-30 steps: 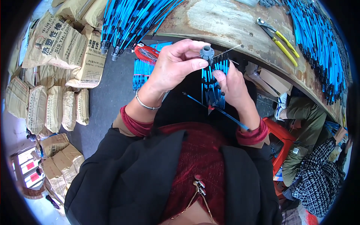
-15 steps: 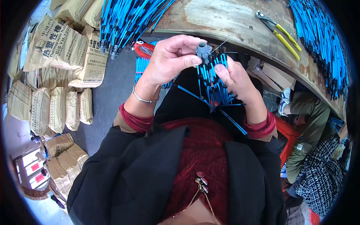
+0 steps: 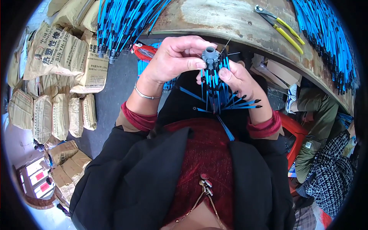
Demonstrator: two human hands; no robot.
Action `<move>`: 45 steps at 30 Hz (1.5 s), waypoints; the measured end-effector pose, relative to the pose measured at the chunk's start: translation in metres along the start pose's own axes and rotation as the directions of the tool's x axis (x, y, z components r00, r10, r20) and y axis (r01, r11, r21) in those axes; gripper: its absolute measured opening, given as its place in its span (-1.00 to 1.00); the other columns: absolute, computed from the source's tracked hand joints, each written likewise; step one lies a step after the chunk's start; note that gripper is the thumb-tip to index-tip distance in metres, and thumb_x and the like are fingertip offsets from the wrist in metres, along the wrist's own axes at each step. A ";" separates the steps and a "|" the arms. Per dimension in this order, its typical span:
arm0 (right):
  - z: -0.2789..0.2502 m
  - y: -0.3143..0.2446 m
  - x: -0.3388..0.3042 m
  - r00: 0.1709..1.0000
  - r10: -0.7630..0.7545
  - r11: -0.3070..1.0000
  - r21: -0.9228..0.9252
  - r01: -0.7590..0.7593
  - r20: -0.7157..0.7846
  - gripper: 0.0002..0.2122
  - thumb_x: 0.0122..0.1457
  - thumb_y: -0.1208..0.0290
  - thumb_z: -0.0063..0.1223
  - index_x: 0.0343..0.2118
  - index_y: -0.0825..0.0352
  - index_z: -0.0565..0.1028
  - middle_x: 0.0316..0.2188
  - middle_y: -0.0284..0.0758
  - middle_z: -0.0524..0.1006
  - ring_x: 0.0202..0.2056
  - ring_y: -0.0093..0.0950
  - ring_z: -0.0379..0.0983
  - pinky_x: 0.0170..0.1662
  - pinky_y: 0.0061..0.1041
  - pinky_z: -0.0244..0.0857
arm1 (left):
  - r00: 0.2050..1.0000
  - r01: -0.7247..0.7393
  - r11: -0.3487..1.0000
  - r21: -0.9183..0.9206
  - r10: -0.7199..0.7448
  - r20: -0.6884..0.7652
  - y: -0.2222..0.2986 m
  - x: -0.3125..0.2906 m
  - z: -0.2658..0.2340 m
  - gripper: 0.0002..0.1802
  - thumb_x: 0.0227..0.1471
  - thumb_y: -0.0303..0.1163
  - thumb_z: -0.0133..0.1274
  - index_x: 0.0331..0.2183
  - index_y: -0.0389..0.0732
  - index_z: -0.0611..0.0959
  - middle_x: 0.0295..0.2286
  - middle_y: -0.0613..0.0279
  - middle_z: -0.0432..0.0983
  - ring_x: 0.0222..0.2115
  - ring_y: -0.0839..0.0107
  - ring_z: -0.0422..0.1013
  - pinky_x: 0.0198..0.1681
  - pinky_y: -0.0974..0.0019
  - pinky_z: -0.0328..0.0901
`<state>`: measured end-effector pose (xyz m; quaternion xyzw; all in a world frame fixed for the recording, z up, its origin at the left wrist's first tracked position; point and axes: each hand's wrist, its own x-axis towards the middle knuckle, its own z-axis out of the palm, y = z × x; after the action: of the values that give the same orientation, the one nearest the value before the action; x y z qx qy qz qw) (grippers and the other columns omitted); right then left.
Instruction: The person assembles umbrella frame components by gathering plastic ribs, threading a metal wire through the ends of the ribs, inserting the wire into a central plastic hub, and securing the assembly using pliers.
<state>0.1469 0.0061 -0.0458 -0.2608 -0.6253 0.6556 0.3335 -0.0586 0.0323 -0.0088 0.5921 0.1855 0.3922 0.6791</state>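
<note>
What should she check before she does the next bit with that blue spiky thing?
1. Left hand pinches the grey hub: ok.
2. Right hand supports the blue rods: ok.
3. Rods hang together below the hub: not ok, several splay out sideways.
4. Every rod seated in the hub: cannot tell, fingers hide it.
5. Pliers lie on the bench: ok.

left hand [image 3: 174,57] pinches grey hub [image 3: 210,55] | right hand [image 3: 237,78] grips blue rods [image 3: 214,90]

Grey hub [image 3: 210,53], blue black-tipped rods [image 3: 214,88], seemingly yellow-handled pliers [image 3: 281,27]
</note>
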 end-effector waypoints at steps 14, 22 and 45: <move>0.015 0.005 -0.002 0.839 0.092 0.988 -0.056 -0.144 -0.536 -0.65 0.22 0.13 -0.21 -0.20 0.37 0.38 -0.41 -0.37 0.48 -0.40 -0.65 0.37 -0.31 -0.64 0.24 | 0.785 0.102 0.989 0.110 -0.012 -0.619 -0.024 0.019 0.041 -0.81 -0.07 -0.50 0.11 -0.33 -0.36 0.55 -0.49 0.21 0.53 -0.48 0.59 0.42 -0.38 0.52 0.31; 0.042 0.003 0.007 0.767 -0.187 0.909 -0.405 -0.102 -0.613 -0.67 0.24 0.17 -0.24 -0.18 0.36 0.37 -0.50 -0.31 0.45 -0.50 -0.57 0.35 -0.41 -0.55 0.24 | 0.826 0.246 0.778 0.578 0.143 -0.545 -0.002 0.011 0.054 -0.66 -0.05 -0.51 0.12 -0.17 -0.39 0.52 -0.41 0.35 0.50 -0.45 0.69 0.34 -0.39 0.60 0.26; 0.029 0.000 0.015 0.906 -0.274 0.683 -0.729 -0.053 -0.322 -0.84 0.20 0.37 -0.22 -0.28 0.37 0.32 -0.59 -0.10 0.45 -0.51 -0.09 0.42 -0.44 -0.26 0.27 | 0.836 0.115 0.829 0.547 0.216 -0.504 -0.003 -0.016 0.023 -0.70 -0.07 -0.50 0.12 -0.21 -0.33 0.56 -0.56 0.42 0.47 -0.52 0.75 0.28 -0.47 0.59 0.23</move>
<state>0.1154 -0.0012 -0.0424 -0.4616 -0.7635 0.2650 0.3658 -0.0511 0.0047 -0.0096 0.6314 0.4604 0.4916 0.3843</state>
